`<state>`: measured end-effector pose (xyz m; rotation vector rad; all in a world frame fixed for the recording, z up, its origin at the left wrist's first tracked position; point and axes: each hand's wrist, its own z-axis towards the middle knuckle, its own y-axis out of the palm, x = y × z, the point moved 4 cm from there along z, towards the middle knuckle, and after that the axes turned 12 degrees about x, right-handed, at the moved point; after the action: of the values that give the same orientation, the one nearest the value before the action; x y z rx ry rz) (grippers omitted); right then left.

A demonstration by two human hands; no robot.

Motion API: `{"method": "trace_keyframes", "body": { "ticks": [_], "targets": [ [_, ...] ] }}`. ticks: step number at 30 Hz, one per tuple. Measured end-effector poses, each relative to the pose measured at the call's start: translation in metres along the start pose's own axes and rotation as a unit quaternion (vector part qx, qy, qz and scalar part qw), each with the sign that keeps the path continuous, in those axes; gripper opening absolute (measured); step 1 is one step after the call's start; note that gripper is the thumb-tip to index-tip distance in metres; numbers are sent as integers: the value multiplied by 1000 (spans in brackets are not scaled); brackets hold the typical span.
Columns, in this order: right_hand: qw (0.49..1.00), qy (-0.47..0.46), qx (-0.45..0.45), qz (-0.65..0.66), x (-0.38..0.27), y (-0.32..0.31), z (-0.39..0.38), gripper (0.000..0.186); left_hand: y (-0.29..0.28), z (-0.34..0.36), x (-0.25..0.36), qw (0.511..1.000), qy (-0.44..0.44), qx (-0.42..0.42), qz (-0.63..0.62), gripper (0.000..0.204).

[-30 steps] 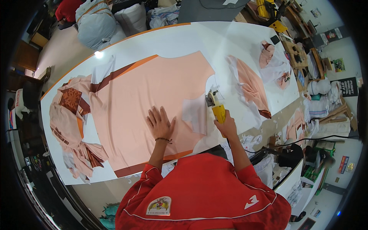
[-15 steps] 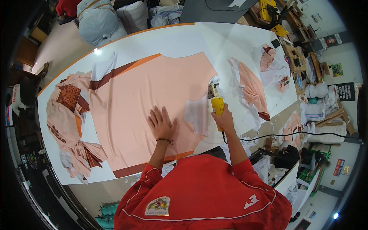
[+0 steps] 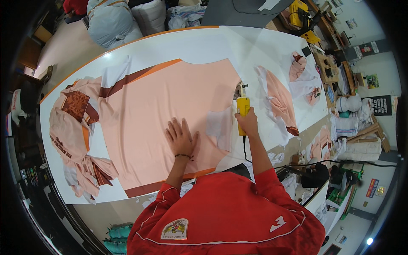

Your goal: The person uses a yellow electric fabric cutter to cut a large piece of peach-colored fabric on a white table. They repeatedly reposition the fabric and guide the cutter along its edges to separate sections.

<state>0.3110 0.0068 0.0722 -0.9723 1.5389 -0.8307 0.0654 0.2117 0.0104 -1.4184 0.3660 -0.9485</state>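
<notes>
A large piece of peach fabric (image 3: 157,102), with brown and orange strips along its edges, lies spread over the white table (image 3: 199,46). Flat on it rests my left hand (image 3: 180,138), fingers stretched out. My right hand (image 3: 247,121) is wrapped round the yellow body of an electric fabric cutter (image 3: 243,105). The cutter's head is at the fabric's right edge, near the upper right corner; its blade is too small to make out. Between my hands, a whitish piece of cloth (image 3: 220,127) lies by that edge. A black cord (image 3: 245,148) trails from the cutter's lower end.
A crumpled peach-and-brown garment piece (image 3: 74,136) lies at the table's left end. To the right are a folded peach piece (image 3: 278,100) and a smaller bundle (image 3: 304,72). The cord (image 3: 331,161) runs off right. Stuffed sacks (image 3: 112,25) stand beyond the far edge.
My right hand and the cutter have moved slightly farther away along the fabric's right edge, and the cutter has turned more upright in view. My left hand stays flat on the fabric.
</notes>
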Motion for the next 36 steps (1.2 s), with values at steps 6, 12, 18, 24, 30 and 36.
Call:
{"method": "trace_keyframes", "body": {
  "ticks": [6,12,18,24,30,36],
  "targets": [
    [999,24,19,16,-10,7,13,70,6,-2,-4,1000,-4,-4,-14,89],
    [994,73,37,69,-7,20,25,72,-2,-1,-2,1000,-10,-17,-23,89],
    [982,109,78,135,1,33,34,77,-4,0,-1,999,-15,-17,-28,88],
    [974,141,75,160,18,33,49,81,-4,1,0,999,-17,-19,-38,88],
    [990,95,37,97,21,14,41,80,-4,2,1,999,-20,-43,-16,90],
    [996,68,38,50,6,4,35,76,0,-1,-1,1000,-13,-25,-13,90]
  ]
}}
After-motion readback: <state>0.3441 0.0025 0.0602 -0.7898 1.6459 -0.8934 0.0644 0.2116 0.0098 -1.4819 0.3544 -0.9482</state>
